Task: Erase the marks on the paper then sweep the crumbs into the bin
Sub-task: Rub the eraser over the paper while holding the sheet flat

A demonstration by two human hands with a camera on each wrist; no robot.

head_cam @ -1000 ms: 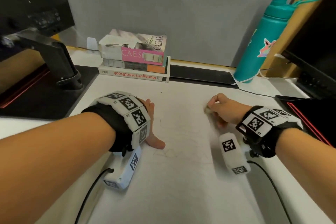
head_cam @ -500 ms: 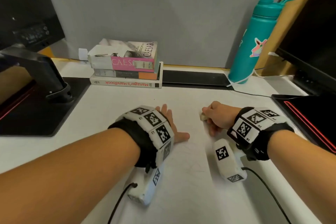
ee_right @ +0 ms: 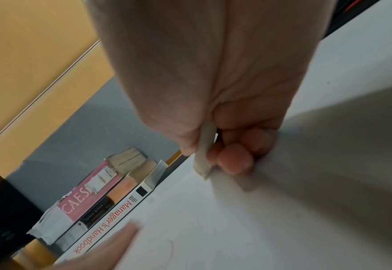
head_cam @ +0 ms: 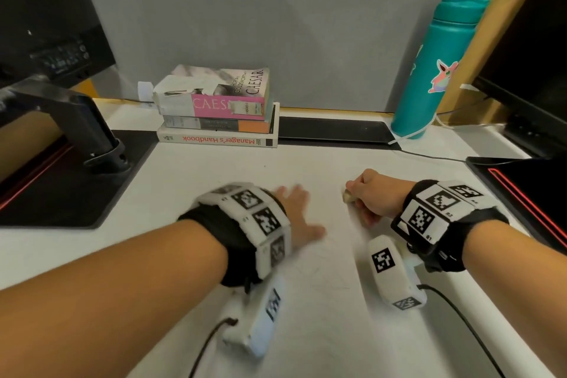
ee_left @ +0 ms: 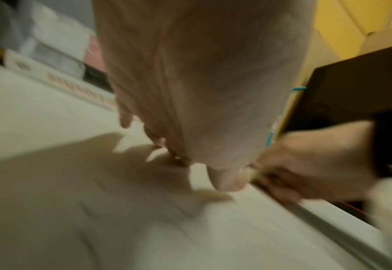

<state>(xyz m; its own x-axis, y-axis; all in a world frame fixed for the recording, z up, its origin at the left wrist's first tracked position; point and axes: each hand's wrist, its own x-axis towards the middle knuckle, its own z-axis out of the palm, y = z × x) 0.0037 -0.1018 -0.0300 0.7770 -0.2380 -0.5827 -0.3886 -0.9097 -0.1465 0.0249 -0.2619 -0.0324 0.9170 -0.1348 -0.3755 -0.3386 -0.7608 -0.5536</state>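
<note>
Pinching a small off-white eraser (ee_right: 204, 151) between thumb and curled fingers, our right hand (head_cam: 376, 198) sets its tip on the white paper (head_cam: 306, 316), which shows only faint pencil marks (head_cam: 319, 273). Our left hand (head_cam: 296, 212) lies flat on the sheet, fingers spread. Behind stand stacked books (head_cam: 219, 113) and a teal bottle (head_cam: 435, 70), well apart from both hands.

White desk (head_cam: 129, 242): paper (head_cam: 322, 331), books (head_cam: 219, 115), seemingly crumb-flecked.

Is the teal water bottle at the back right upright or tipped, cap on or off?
Upright and capped. The teal water bottle stands on its base on the desk, its cap and carry loop on top.
</note>
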